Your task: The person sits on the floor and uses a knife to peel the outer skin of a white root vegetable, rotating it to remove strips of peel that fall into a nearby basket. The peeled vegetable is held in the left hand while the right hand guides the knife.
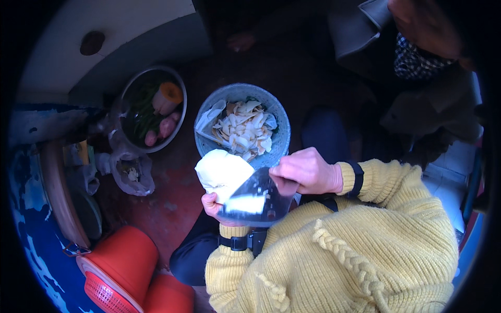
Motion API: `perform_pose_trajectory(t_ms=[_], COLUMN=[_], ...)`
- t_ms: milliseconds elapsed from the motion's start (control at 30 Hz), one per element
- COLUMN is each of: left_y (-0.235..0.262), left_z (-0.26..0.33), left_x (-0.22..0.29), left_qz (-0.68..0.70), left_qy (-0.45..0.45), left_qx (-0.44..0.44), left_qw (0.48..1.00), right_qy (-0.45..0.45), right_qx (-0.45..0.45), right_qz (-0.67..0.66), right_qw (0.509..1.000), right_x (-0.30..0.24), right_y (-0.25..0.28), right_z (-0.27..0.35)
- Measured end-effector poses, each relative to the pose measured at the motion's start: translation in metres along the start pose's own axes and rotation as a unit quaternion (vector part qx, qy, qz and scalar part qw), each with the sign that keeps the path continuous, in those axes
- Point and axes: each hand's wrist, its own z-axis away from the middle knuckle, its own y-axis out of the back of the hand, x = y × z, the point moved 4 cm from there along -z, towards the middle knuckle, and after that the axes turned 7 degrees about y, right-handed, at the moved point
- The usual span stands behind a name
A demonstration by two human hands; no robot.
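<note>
My left hand [212, 205] is closed round a large peeled white root vegetable [222, 171], whose exact kind I cannot make out. In my right hand [309, 171] is a cleaver [261, 195]; its handle is hidden by the fingers. The broad, shiny blade slants in front of the vegetable's lower right side and covers part of it and of my left hand. Whether the edge touches the flesh cannot be seen. Just beyond both hands stands a grey-blue bucket [284, 128], holding a heap of pale peelings [245, 128] and a crumpled plastic bag [210, 120].
A metal basin [180, 83] at the far left holds green vegetables, an orange-fleshed piece [168, 98] and pinkish roots [167, 126]. Nearer lies a clear plastic bag [136, 175] with scraps. Red plastic buckets [125, 261] stand lower left. Another person [425, 57] is at the upper right.
</note>
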Motion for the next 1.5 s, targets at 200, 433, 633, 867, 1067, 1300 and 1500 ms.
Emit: perform_pose_trajectory(t_ms=[200, 433, 633, 867, 1067, 1300, 1500], left_y=[0.004, 0.012, 0.012, 0.017, 0.017, 0.027, 0.045], left_z=[0.009, -0.002, -0.012, -0.021, -0.017, -0.009, -0.009], left_x=[0.004, 0.004, 0.000, 0.000, 0.000, -0.006, -0.010], left_qz=[-0.023, -0.033, -0.026, -0.009, -0.013, 0.055, 0.079], left_qy=[0.008, -0.002, -0.109, -0.097, -0.093, -0.057, 0.036], left_qx=[0.013, -0.032, -0.021, 0.010, 0.017, -0.064, -0.066], left_qw=[1.000, 0.999, 0.993, 0.995, 0.995, 0.995, 0.994], right_qy=[0.049, 0.049, -0.030, -0.261, -0.289, -0.059, -0.018], right_qx=[-0.021, -0.010, -0.044, -0.002, 0.037, 0.004, -0.034], right_qz=[0.087, 0.085, 0.048, -0.215, -0.206, -0.019, 0.078], right_qw=[0.995, 0.995, 0.997, 0.941, 0.934, 0.998, 0.996], right_x=[-0.011, 0.005, 0.043, 0.059, 0.057, 0.015, 0.014], right_y=[-0.010, -0.023, -0.029, -0.042, -0.035, -0.030, -0.037], right_z=[-0.002, 0.009, 0.029, 0.039, 0.035, 0.019, 0.019])
